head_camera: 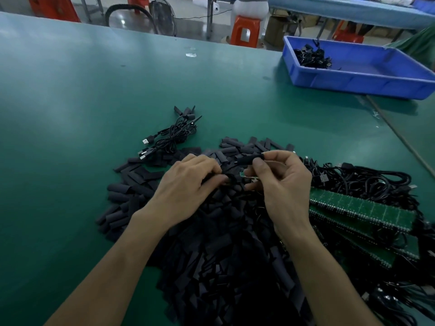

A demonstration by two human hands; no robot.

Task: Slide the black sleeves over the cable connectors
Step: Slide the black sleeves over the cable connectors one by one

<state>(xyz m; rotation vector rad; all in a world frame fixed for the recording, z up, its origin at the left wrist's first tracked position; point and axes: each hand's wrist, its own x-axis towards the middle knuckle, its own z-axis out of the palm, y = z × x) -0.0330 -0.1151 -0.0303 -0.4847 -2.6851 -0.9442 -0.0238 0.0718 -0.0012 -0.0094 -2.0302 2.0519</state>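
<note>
Black sleeves (pixel 211 255): huge loose heap mid-bench, spilling all the way to the near edge, both hands sitting on top of it
Bench (pixel 70 102): green mat surface
Right hand (pixel 280 184): grip clamped, thumb and forefinger pinching a single sleeve (pixel 249 159) just above the heap
Left hand (pixel 188 182): fingers curled down into the heap; honestly can't tell if the grip has hold of anything, it's all black on black
Cable bundle (pixel 169 137): just far-left of the heap, plug ends poking out to the left
Cable tangle (pixel 367 182): right of the hands, draped over green circuit strips (pixel 364 212)
Blue bin (pixel 353 76): far right, a few cables in its far-left corner
</note>
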